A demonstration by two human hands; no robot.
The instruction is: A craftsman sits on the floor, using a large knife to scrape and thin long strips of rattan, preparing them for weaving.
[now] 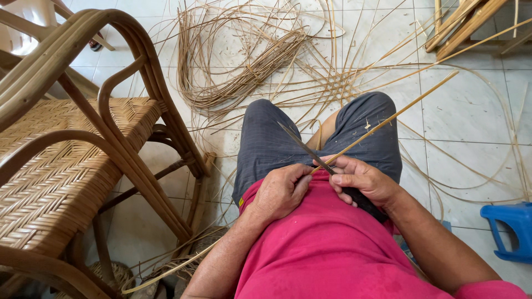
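Over the lap of a seated person in grey shorts [266,144] and a pink shirt [327,243], both hands work one thin rattan strip [388,119]. Closed around a dark knife [302,147], the right hand [363,182] sets the blade against the strip, while the left hand [280,191] pinches the strip's near end. Loose rattan strands [238,66] lie on the tiled floor [465,111], beside a woven-seat rattan chair [66,160]. At the right edge stands a blue plastic stool [512,230].

Single head cam, steep downward look, close over lap, tiled floor [471,111] beyond.
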